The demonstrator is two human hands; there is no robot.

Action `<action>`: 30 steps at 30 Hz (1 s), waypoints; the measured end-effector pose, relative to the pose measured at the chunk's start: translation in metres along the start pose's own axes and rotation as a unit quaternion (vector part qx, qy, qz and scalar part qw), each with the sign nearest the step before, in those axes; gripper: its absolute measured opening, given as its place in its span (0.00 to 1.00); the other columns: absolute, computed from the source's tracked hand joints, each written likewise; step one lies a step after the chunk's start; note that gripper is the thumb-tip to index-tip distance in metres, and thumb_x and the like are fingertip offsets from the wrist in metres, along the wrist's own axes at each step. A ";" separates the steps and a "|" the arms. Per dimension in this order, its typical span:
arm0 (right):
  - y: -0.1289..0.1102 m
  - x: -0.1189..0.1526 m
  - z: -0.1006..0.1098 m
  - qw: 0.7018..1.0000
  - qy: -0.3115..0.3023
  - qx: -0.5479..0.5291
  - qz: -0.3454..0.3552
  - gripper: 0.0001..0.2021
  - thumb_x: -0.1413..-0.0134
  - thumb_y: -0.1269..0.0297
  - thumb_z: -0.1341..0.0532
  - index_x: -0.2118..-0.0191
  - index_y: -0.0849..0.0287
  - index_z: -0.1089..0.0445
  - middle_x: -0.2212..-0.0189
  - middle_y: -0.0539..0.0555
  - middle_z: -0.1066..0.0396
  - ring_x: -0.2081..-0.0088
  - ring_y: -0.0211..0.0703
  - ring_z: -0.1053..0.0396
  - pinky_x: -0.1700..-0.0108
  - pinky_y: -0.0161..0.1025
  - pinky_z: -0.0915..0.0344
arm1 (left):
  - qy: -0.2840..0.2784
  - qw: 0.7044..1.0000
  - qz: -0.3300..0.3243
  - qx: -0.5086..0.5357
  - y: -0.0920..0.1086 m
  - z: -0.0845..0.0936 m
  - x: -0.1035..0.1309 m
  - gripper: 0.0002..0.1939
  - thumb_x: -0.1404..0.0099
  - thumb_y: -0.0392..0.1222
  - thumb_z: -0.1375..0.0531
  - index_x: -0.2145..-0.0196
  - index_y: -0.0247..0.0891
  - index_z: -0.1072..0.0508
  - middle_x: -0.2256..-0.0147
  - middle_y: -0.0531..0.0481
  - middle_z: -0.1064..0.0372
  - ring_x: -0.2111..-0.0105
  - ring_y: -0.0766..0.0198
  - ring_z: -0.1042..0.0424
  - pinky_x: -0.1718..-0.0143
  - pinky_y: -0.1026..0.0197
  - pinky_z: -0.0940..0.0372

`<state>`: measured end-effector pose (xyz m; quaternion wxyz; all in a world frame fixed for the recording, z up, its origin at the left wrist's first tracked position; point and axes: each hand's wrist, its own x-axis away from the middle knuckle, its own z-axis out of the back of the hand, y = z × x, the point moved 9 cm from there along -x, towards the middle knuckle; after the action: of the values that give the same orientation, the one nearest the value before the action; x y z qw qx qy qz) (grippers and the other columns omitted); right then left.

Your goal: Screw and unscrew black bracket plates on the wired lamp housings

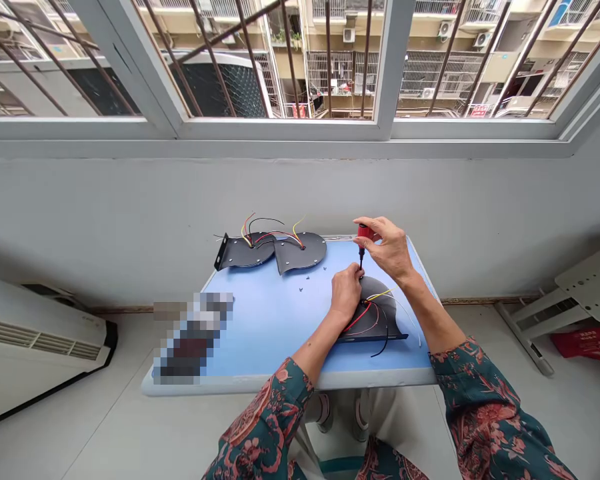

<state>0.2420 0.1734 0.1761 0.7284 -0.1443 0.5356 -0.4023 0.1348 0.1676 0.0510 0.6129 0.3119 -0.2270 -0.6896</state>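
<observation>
A red-handled screwdriver [363, 232] stands nearly upright in my right hand [389, 245], whose fingers are closed around its handle. Its dark shaft points down to the far edge of a black blower fan housing [384, 317] lying flat on the table. My left hand [347, 291] is beside that housing on its left, fingers pinched together around the screwdriver's tip. Whatever lies between those fingertips is hidden. Red, yellow, white and black wires [375, 308] come out of the housing's middle and trail over it.
Two more black blower housings [303, 252] with wires lie at the table's back left. Several small screws [308, 277] are scattered on the blue tabletop [265, 327]. A blurred patch [195, 340] covers the left end. Behind the table is a wall [130, 220] beneath a barred window.
</observation>
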 end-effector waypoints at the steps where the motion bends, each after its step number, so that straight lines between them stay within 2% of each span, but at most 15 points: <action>1: 0.002 0.000 -0.001 1.000 -0.009 -0.014 -0.003 0.14 0.45 0.66 0.34 0.53 0.51 0.19 0.63 0.51 0.23 0.64 0.42 0.26 0.53 0.43 0.25 | 0.002 1.000 -0.001 0.002 0.000 0.000 0.000 0.11 0.26 0.34 0.45 0.64 0.40 0.25 0.62 0.47 0.19 0.61 0.59 0.23 0.59 0.63 0.38; 4: 0.013 0.001 -0.001 0.995 -0.039 -0.087 -0.032 0.17 0.44 0.69 0.38 0.49 0.53 0.21 0.58 0.52 0.20 0.57 0.44 0.22 0.46 0.46 0.25 | -0.003 1.000 -0.005 0.017 0.000 -0.004 0.000 0.11 0.27 0.32 0.45 0.62 0.40 0.24 0.61 0.48 0.18 0.59 0.59 0.22 0.57 0.63 0.36; 7: 0.024 0.002 0.006 0.995 -0.015 -0.079 -0.060 0.19 0.43 0.64 0.36 0.45 0.54 0.25 0.58 0.53 0.19 0.55 0.48 0.21 0.45 0.50 0.25 | -0.013 1.000 -0.007 0.024 0.000 -0.009 -0.001 0.11 0.27 0.32 0.45 0.60 0.40 0.23 0.59 0.47 0.18 0.57 0.59 0.21 0.55 0.63 0.34; 10: 0.018 0.003 0.010 0.999 0.021 -0.011 -0.039 0.17 0.41 0.60 0.35 0.47 0.54 0.24 0.56 0.55 0.20 0.55 0.48 0.20 0.47 0.50 0.25 | -0.015 1.000 -0.003 0.015 -0.001 -0.010 -0.004 0.11 0.26 0.34 0.45 0.57 0.39 0.22 0.58 0.45 0.18 0.56 0.58 0.21 0.55 0.62 0.33; 14: 0.000 0.004 0.011 0.991 0.060 0.115 0.025 0.15 0.43 0.55 0.31 0.51 0.52 0.22 0.61 0.54 0.21 0.66 0.45 0.23 0.59 0.45 0.24 | -0.031 1.000 0.007 0.000 -0.001 -0.012 -0.005 0.11 0.25 0.36 0.46 0.53 0.40 0.23 0.57 0.45 0.18 0.56 0.57 0.21 0.55 0.61 0.32; 16: 0.000 0.005 0.015 0.987 0.084 0.133 0.034 0.15 0.45 0.57 0.30 0.52 0.52 0.21 0.63 0.54 0.21 0.67 0.44 0.24 0.59 0.43 0.24 | -0.036 0.999 0.003 -0.001 0.001 -0.013 -0.004 0.11 0.25 0.37 0.46 0.52 0.41 0.24 0.57 0.46 0.18 0.56 0.57 0.21 0.54 0.61 0.32; 19: 0.011 0.003 0.015 0.994 0.073 0.083 0.018 0.15 0.45 0.63 0.32 0.51 0.52 0.21 0.66 0.53 0.21 0.64 0.45 0.22 0.53 0.43 0.25 | -0.038 0.999 -0.007 -0.002 0.002 -0.012 -0.003 0.11 0.24 0.39 0.46 0.51 0.41 0.25 0.58 0.47 0.19 0.57 0.57 0.21 0.54 0.61 0.32; 22: 0.023 0.003 0.011 0.999 0.032 -0.013 -0.006 0.16 0.44 0.63 0.34 0.49 0.50 0.21 0.64 0.55 0.20 0.61 0.47 0.21 0.49 0.48 0.25 | -0.047 0.999 -0.008 -0.007 0.003 -0.013 -0.003 0.11 0.24 0.39 0.46 0.50 0.41 0.26 0.59 0.46 0.19 0.57 0.57 0.21 0.55 0.61 0.32; 26: 0.026 0.005 0.010 0.998 0.042 -0.035 -0.013 0.19 0.45 0.56 0.31 0.46 0.48 0.21 0.59 0.59 0.20 0.60 0.51 0.20 0.48 0.55 0.24 | -0.054 0.998 -0.014 -0.017 0.006 -0.014 -0.003 0.12 0.23 0.39 0.47 0.49 0.38 0.27 0.58 0.44 0.19 0.56 0.55 0.21 0.56 0.59 0.31; 30: 0.018 0.011 0.017 0.991 0.115 0.076 0.003 0.26 0.51 0.43 0.27 0.47 0.46 0.20 0.63 0.59 0.20 0.64 0.53 0.20 0.52 0.55 0.22 | -0.059 0.998 -0.025 -0.025 0.009 -0.017 -0.003 0.13 0.24 0.38 0.48 0.47 0.36 0.29 0.58 0.42 0.19 0.56 0.53 0.21 0.57 0.57 0.30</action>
<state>0.2660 0.1730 0.1641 0.6721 -0.0404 0.5840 -0.4535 0.1538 0.1705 0.0458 0.5888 0.2603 -0.2375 -0.7275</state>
